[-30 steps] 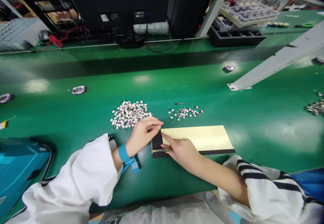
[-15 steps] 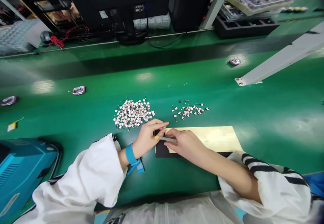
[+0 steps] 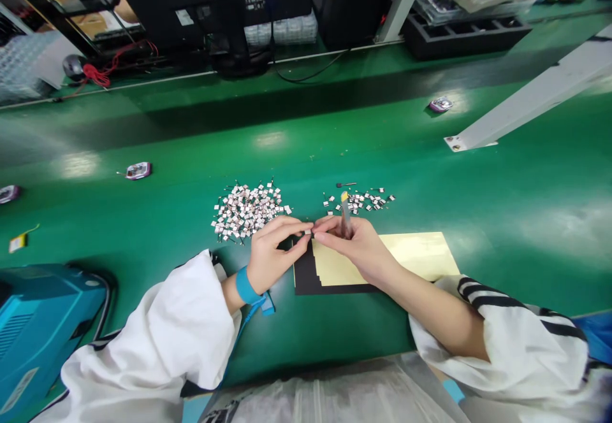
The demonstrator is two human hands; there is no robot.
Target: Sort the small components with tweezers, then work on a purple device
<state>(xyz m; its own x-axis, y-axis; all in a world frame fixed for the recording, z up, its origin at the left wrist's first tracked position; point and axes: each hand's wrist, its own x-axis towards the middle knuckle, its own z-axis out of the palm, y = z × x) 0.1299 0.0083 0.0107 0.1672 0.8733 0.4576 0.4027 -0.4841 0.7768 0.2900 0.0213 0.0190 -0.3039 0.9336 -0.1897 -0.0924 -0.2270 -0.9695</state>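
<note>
My left hand (image 3: 273, 249), with a blue wrist strap (image 3: 246, 285), pinches a small white part (image 3: 307, 232) between thumb and fingertips. My right hand (image 3: 356, 244) meets it there, its thumb and forefinger closed at the part's right side. A slim tool with a yellow end (image 3: 345, 209) stands up between the fingers of my right hand. Beneath the hands lie yellow sheets (image 3: 421, 254) on a black sheet (image 3: 305, 273). A large pile of small white parts (image 3: 246, 209) with short leads is beyond my left hand; a smaller group (image 3: 368, 201) lies beyond my right.
A teal machine (image 3: 43, 321) is at the lower left. A white metal post (image 3: 530, 101) slants down to the green table (image 3: 191, 130) at right. A monitor stand (image 3: 239, 60) and stacked trays (image 3: 478, 2) are at the back. Small purple-edged devices (image 3: 138, 170) lie apart on the table.
The tool in my right hand has swung from lying leftwards to standing upright. My right fingertips have moved up to the small part at my left fingertips. The view has shifted slightly.
</note>
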